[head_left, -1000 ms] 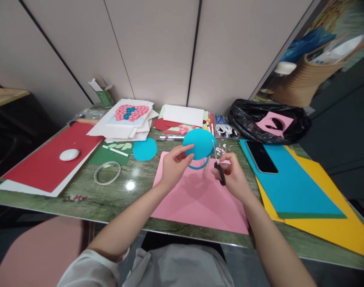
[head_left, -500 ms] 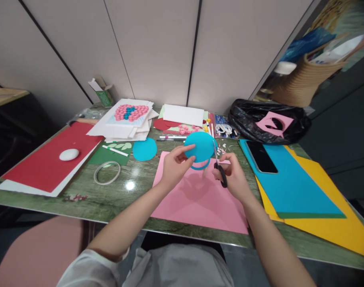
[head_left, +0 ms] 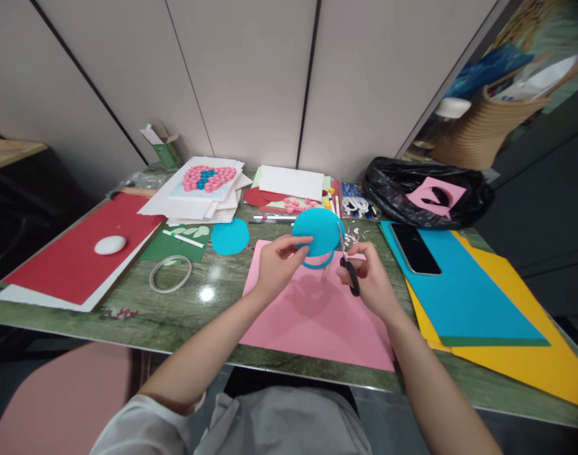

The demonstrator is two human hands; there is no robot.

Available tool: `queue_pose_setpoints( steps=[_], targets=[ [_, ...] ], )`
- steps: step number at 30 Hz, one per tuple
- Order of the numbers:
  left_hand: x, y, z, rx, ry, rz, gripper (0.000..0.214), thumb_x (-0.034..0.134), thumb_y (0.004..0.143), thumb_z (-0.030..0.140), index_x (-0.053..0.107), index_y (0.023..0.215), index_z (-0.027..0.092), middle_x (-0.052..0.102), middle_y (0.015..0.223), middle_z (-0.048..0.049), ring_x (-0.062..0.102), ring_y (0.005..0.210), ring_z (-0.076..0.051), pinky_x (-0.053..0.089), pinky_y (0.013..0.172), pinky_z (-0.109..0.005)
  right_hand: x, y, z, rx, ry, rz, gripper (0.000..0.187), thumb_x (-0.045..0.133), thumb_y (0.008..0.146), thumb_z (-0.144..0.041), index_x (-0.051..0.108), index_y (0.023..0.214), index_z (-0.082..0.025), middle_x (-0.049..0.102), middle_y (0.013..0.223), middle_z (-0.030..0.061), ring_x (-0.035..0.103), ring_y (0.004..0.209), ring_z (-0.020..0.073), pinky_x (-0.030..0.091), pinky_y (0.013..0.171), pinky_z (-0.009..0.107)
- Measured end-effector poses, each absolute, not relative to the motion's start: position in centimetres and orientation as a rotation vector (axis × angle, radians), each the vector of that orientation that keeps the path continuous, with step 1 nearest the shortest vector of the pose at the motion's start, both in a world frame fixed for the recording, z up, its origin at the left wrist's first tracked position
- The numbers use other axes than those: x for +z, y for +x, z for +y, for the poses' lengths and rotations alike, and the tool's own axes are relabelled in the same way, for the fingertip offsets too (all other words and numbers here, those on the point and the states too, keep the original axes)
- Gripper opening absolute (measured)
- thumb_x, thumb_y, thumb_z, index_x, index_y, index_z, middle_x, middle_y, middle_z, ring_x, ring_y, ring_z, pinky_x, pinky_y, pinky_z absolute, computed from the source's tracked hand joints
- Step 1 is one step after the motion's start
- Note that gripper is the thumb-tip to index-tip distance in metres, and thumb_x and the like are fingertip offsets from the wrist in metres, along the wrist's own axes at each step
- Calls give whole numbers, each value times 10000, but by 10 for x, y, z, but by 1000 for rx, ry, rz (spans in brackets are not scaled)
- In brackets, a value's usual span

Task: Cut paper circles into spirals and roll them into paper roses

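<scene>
Between fingers and thumb, my left hand [head_left: 284,264] pinches a round blue paper disc [head_left: 317,229], held up above a pink sheet [head_left: 312,316]. My right hand [head_left: 367,278] grips black-handled scissors [head_left: 350,273], with the blades at the disc's right edge. A narrow curl of blue paper [head_left: 320,262] hangs beneath the disc, over the pink sheet. Left of my hands, another blue disc [head_left: 229,237] lies flat on the green table [head_left: 213,322].
On the left are a red sheet [head_left: 71,259], a white oval object [head_left: 110,245] and a tape roll [head_left: 170,274]. A phone [head_left: 416,248] rests on blue and yellow sheets at right, before a black plastic bag [head_left: 388,189]. White papers [head_left: 175,205] bear pink and blue balls.
The blue disc has turned or shifted very slightly to the left in my left hand. The scissors have moved only a touch at its right edge.
</scene>
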State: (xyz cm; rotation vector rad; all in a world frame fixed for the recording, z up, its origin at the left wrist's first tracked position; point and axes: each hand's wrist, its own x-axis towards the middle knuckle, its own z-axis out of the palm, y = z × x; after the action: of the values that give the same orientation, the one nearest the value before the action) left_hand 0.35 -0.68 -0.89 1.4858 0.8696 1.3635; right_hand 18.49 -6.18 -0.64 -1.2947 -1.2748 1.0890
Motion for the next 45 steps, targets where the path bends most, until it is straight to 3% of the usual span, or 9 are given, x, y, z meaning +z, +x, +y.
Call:
queue_pose_setpoints(
  steps=[15, 29, 45],
  targets=[
    [-10, 4, -5, 1413, 1401, 865, 202, 661, 750, 244, 717, 941, 211, 713, 969, -53, 651, 876, -175, 524, 759, -283, -7, 185, -63, 1121, -1283, -1279, 397, 680, 684, -197, 347, 885, -273, 521, 550, -110, 441, 480, 101, 313, 456, 214],
    [-9, 3, -5, 1443, 1454, 937, 305, 686, 724, 252, 689, 1029, 238, 662, 864, -30, 569, 706, -127, 484, 616, -243, -9, 186, -65, 1111, -1315, -1315, 378, 669, 704, -235, 348, 899, -270, 509, 537, -104, 411, 476, 100, 313, 465, 218],
    [-10, 5, -7, 1327, 1474, 856, 304, 681, 713, 206, 687, 1016, 199, 656, 926, -68, 588, 779, -159, 484, 683, -281, -9, 186, -63, 1078, -1318, -1313, 403, 681, 690, -251, 345, 910, -277, 544, 646, -92, 430, 493, 90, 340, 490, 224]
  ],
)
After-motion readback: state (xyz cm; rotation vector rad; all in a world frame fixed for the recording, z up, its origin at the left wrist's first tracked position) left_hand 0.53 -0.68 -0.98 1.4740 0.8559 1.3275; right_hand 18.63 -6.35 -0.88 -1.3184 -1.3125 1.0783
